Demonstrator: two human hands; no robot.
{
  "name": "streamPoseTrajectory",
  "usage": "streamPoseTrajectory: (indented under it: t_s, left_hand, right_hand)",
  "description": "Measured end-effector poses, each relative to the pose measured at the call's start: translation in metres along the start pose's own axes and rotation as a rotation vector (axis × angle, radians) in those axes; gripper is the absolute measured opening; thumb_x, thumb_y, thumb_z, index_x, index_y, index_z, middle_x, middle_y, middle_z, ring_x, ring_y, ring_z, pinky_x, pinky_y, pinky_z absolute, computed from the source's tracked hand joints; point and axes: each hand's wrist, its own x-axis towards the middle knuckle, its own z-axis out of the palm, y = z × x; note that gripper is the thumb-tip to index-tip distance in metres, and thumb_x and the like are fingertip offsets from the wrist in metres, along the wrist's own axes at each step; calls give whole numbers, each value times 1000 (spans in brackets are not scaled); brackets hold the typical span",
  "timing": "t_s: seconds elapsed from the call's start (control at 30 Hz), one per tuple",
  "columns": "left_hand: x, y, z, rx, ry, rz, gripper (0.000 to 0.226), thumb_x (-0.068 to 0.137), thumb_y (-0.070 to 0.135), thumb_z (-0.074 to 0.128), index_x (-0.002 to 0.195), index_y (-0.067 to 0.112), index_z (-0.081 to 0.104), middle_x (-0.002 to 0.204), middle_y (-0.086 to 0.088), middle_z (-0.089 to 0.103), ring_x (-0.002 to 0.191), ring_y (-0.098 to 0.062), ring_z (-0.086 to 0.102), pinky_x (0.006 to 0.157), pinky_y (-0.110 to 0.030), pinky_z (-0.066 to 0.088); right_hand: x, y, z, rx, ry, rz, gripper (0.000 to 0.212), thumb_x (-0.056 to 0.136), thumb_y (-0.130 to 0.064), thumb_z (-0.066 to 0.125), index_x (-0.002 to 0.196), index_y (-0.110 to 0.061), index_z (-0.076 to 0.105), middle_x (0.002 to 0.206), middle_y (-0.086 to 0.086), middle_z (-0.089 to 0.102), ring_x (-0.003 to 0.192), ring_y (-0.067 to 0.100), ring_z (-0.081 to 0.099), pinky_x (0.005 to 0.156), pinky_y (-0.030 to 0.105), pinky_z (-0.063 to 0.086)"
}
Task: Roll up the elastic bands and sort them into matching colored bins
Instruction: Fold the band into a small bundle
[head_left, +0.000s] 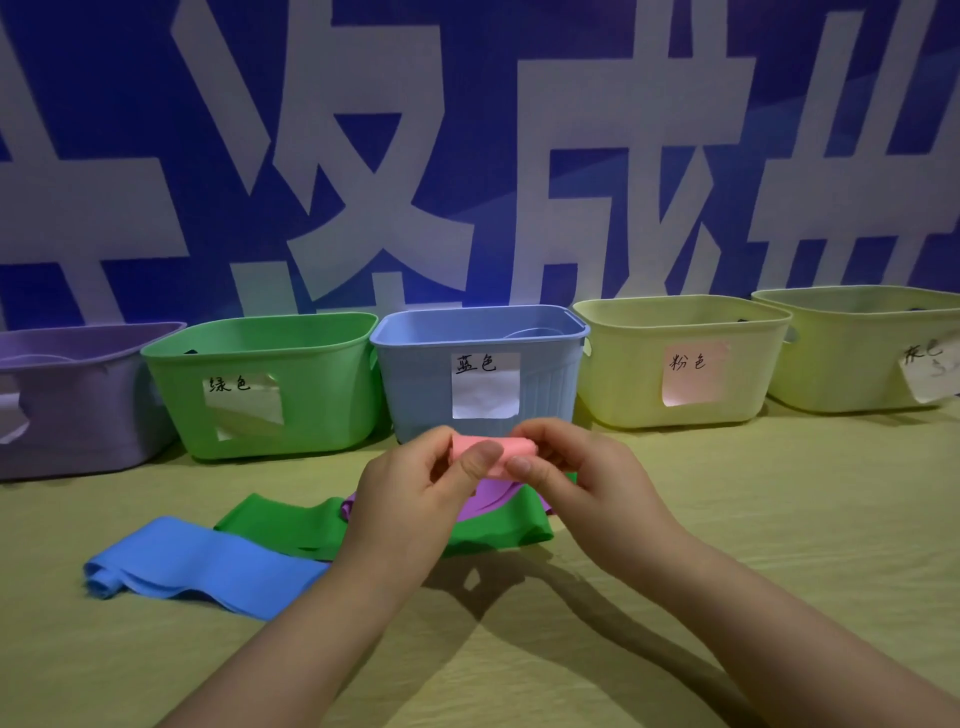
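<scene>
A rolled pink band (493, 448) is held above the table between both hands. My left hand (410, 509) pinches its left end and my right hand (587, 483) pinches its right end. Under the hands lie a flat green band (291, 525) and a purple band (493, 496), partly hidden. A blue band (197, 566) lies flat to the left. Behind stand a purple bin (78, 395), a green bin (311, 410), a blue bin (415, 374), a yellow bin with a pink label (623, 384) and a second yellow bin (841, 364) at far right.
The bins stand in a row against a blue wall banner with large white characters. The yellow-green table surface (779, 519) stretches in front of the bins, to the right of my hands.
</scene>
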Motion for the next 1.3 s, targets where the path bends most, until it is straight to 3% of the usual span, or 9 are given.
streamPoseTrajectory:
  t_s: [0.17, 0.3, 0.43, 0.57, 0.67, 0.83, 0.93, 1.1, 1.3]
  left_hand:
    - [-1, 3, 2, -29, -7, 28, 28, 68, 54, 70, 85, 35, 59, 82, 15, 64, 75, -4, 58, 65, -21, 45]
    - [0, 3, 1, 49, 16, 97, 26, 69, 56, 58, 80, 33, 59, 80, 15, 62, 73, -7, 57, 61, -16, 41]
    - [1, 2, 2, 55, 45, 85, 23, 71, 53, 59, 79, 31, 60, 74, 14, 61, 70, -5, 56, 56, -15, 39]
    - [5, 5, 6, 73, 45, 93, 11, 77, 42, 59, 79, 31, 60, 74, 13, 61, 69, -5, 55, 55, -16, 37]
    - [13, 14, 9, 77, 21, 121, 9, 82, 36, 64, 77, 30, 60, 69, 11, 61, 69, -5, 55, 55, -16, 38]
    - [48, 29, 20, 26, -94, 152, 21, 70, 56, 54, 72, 35, 57, 60, 19, 57, 60, 1, 52, 53, -11, 36]
    - [75, 32, 36, -8, -191, 165, 16, 76, 47, 61, 80, 31, 62, 68, 16, 61, 66, 2, 54, 58, -10, 39]
    - [116, 29, 79, 99, -331, 244, 17, 87, 31, 60, 104, 30, 61, 92, 12, 63, 85, -1, 55, 73, -19, 45]
    - [171, 38, 138, 209, -295, 334, 18, 91, 27, 54, 108, 23, 58, 91, 7, 59, 82, -9, 54, 68, -21, 44]
  right_hand:
    - [-1, -2, -4, -70, -29, 1, 19, 83, -41, 45, 90, -30, 59, 70, -11, 60, 71, 7, 54, 59, 21, 39]
    - [-1, -2, -3, -39, -49, 27, 8, 86, -42, 50, 87, -37, 55, 74, -10, 62, 71, 8, 56, 64, 30, 46]
    - [-1, -4, -4, 7, -16, 2, 19, 79, -46, 51, 95, -38, 57, 83, -17, 63, 78, 2, 57, 68, 21, 47]
    - [1, -2, -8, -8, 29, -20, 18, 77, -43, 58, 94, -38, 61, 85, -19, 64, 81, 1, 59, 69, 23, 50]
    - [4, 0, -16, -63, 55, -35, 13, 85, -40, 59, 95, -33, 64, 84, -19, 64, 83, 1, 59, 68, 17, 47]
    - [16, -2, -40, -203, 91, -18, 29, 85, -48, 46, 98, -30, 64, 82, -17, 64, 83, -3, 55, 69, 15, 45]
    - [28, 6, -62, -274, 98, 28, 35, 84, -51, 43, 104, -29, 62, 84, -16, 62, 81, -2, 56, 70, 15, 43]
    - [50, 40, -107, -403, 112, 77, 20, 86, -36, 55, 103, -29, 63, 81, -24, 59, 79, -5, 56, 73, 21, 46]
    - [83, 86, -146, -490, 212, 129, 23, 87, -30, 59, 109, -25, 62, 82, -24, 55, 79, -5, 53, 69, 17, 44]
